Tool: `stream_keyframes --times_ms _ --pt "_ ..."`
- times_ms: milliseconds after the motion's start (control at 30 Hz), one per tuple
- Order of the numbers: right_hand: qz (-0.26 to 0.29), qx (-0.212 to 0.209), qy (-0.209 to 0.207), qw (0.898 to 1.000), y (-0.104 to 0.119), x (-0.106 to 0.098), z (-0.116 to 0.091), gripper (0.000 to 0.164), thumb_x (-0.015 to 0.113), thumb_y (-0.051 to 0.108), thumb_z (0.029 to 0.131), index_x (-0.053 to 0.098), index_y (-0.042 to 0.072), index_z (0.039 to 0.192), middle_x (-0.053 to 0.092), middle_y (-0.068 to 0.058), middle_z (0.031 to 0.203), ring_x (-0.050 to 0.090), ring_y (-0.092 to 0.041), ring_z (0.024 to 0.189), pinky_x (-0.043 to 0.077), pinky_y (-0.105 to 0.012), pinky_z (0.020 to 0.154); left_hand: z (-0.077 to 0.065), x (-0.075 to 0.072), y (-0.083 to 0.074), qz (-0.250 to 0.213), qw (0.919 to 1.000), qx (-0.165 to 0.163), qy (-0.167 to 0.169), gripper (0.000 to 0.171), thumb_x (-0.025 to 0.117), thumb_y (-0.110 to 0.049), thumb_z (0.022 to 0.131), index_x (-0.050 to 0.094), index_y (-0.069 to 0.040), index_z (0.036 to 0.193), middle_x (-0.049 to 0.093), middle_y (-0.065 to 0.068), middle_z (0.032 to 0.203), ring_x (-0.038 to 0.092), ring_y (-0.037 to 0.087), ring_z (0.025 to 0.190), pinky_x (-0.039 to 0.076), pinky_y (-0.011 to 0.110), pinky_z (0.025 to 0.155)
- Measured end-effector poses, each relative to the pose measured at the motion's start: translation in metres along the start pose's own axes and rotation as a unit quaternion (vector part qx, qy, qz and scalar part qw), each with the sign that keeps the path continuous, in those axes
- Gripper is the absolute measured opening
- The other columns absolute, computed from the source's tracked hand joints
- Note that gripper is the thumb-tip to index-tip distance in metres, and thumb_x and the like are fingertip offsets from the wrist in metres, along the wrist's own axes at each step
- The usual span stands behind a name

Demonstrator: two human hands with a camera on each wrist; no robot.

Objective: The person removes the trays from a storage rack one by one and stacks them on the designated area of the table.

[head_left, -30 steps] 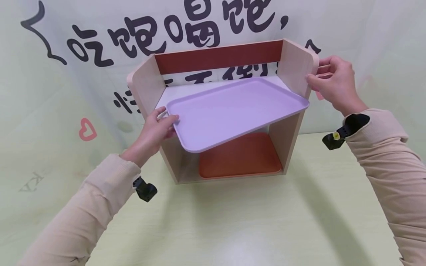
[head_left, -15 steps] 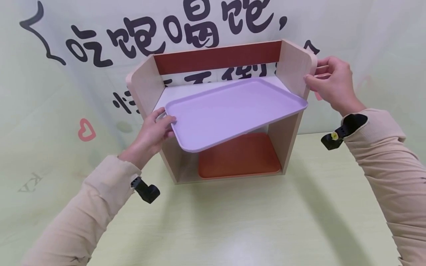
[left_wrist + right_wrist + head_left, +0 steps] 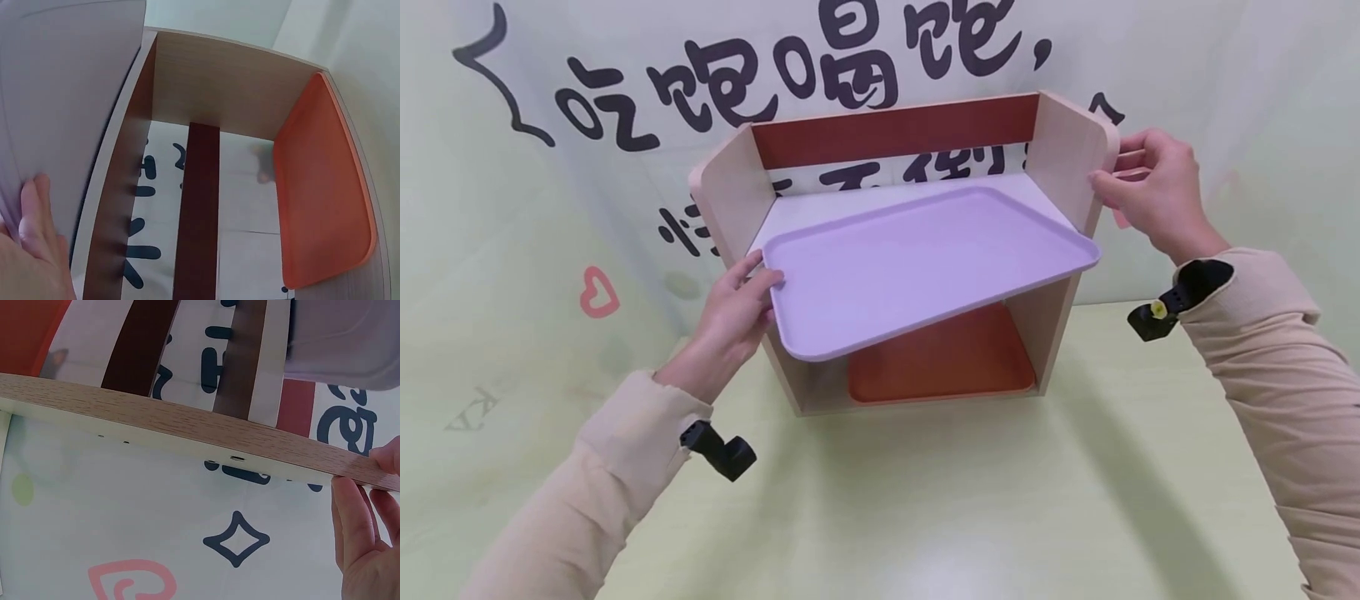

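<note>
A lilac tray (image 3: 917,267) lies askew over the upper shelf of a small wooden rack (image 3: 1075,158), its near left corner jutting out past the shelf's front. My left hand (image 3: 730,312) pinches the tray's left edge, thumb on top and fingers below; the left wrist view shows those fingers (image 3: 39,215) against the underside. At the rack's right side panel, my right hand (image 3: 1157,187) grips the upper front edge between thumb and fingers, as the right wrist view (image 3: 369,519) also shows. An orange tray (image 3: 943,354) lies on the rack's bottom board.
The rack stands on a pale green table (image 3: 925,500), close to a white backdrop sheet (image 3: 625,50) printed with large dark characters. A dark red board (image 3: 895,129) spans the rack's upper back. Black camera mounts (image 3: 718,450) sit at both wrists.
In the last half second my left hand and the tray's left end have shifted left and toward me, slightly down. My right hand keeps its grip on the side panel.
</note>
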State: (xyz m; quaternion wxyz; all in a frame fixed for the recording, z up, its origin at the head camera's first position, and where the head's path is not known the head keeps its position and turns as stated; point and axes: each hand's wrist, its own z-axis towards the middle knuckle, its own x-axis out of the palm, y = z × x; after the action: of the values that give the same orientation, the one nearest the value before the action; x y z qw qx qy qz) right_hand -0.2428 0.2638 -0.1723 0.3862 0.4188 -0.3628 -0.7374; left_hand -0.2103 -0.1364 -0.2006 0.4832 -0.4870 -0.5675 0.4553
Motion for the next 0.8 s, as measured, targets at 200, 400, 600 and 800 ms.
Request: stream_keyframes --times_ms 200,400,600,800 --pt "0.005 -0.010 -0.001 1.000 0.000 0.000 0.000 0.020 0.064 0.015 0.078 0.050 0.018 0.091 0.054 0.004 0.085 0.057 -0.001 0.067 0.047 -0.011 0.054 -0.011 -0.013 0.002 -0.015 0.9997 0.004 0.021 0.061 0.049 -0.004 0.087 0.025 -0.019 0.141 0.038 0.003 0.117 0.051 0.010 0.081 0.046 0.016 0.065" --pt "-0.011 -0.006 0.001 1.000 -0.001 0.001 0.001 0.020 0.063 0.016 0.079 0.050 0.018 0.094 0.054 0.001 0.089 0.056 -0.004 0.070 0.047 -0.011 0.055 -0.026 -0.034 0.005 -0.037 0.9975 0.007 0.059 0.065 0.057 -0.006 0.085 0.026 -0.021 0.140 0.041 0.005 0.120 0.056 0.011 0.086 0.050 0.024 0.071" --pt "-0.014 0.001 -0.001 1.000 0.000 0.000 0.002 0.020 0.063 0.015 0.079 0.050 0.018 0.094 0.054 0.000 0.091 0.056 -0.005 0.072 0.047 -0.011 0.055 -0.037 -0.058 0.012 -0.044 0.9952 0.019 0.085 0.068 0.061 -0.011 0.083 0.027 -0.022 0.140 0.055 -0.001 0.102 0.061 0.012 0.080 0.052 0.029 0.065" --pt "-0.015 0.012 -0.001 1.000 -0.002 0.000 0.003 0.019 0.062 0.015 0.080 0.050 0.018 0.094 0.054 -0.001 0.093 0.056 -0.006 0.073 0.047 -0.011 0.056 -0.046 -0.073 0.025 -0.034 0.9935 0.029 0.105 0.066 0.057 -0.008 0.085 0.025 -0.022 0.141 0.059 -0.002 0.100 0.062 0.014 0.080 0.053 0.031 0.064"
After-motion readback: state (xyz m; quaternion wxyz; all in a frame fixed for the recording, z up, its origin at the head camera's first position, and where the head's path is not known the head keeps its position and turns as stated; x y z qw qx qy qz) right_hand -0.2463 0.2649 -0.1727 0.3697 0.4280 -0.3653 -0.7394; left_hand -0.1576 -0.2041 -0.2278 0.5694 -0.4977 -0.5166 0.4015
